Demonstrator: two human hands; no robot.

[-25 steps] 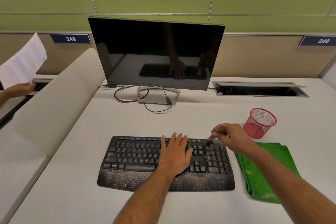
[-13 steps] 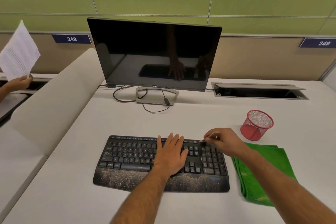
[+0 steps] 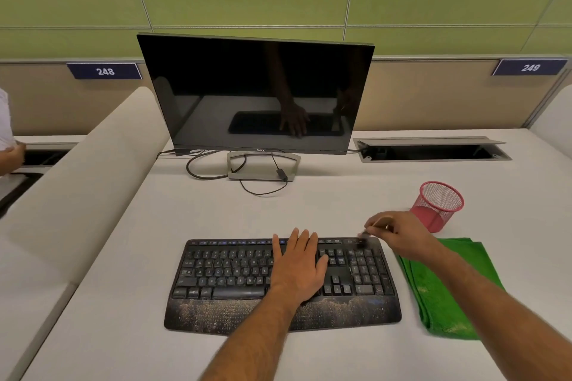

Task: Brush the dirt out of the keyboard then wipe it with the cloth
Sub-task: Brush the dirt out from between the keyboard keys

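The keyboard (image 3: 247, 275) lies lengthwise left to right; the left hand (image 3: 298, 269) rests flat on it, and the right hand (image 3: 399, 233) pinches a small brush (image 3: 362, 237) over its far-right corner.

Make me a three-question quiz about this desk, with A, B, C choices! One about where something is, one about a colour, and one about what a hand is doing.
1. Where is the cloth?
A. right of the keyboard
B. under the monitor
C. inside the cup

2. What colour is the mesh cup?
A. blue
B. red
C. yellow

3. What is the left hand doing?
A. holding the cloth
B. lying flat on the keys
C. lifting the cup

Answers: 1 A, the cloth lies beside the keyboard's right end. 2 B, the mesh is red. 3 B, its fingers are spread on the keys while the right hand works a small brush.
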